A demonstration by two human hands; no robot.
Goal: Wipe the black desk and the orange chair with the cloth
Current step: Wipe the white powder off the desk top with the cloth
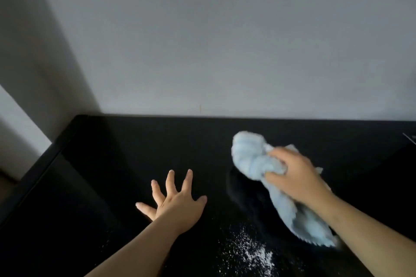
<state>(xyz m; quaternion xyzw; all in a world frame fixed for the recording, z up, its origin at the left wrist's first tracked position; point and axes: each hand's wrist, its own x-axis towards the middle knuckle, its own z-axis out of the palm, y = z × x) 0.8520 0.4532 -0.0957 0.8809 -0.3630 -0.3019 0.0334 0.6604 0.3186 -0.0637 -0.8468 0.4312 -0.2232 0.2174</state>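
Right hand (297, 175) grips bunched blue cloth (258, 159) on black desk (112, 153). White powder (249, 252) lies nearer body, slightly left of cloth; right hand closer. Left hand (177, 202) flat, fingers spread, holds nothing. Cloth blurred, probably sweeping. Chair unseen.

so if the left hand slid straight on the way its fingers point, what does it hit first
Probably nothing on the black desk: the left hand points toward the back edge, and that stretch looks bare. It would likely meet the grey wall first, though depth is unclear.
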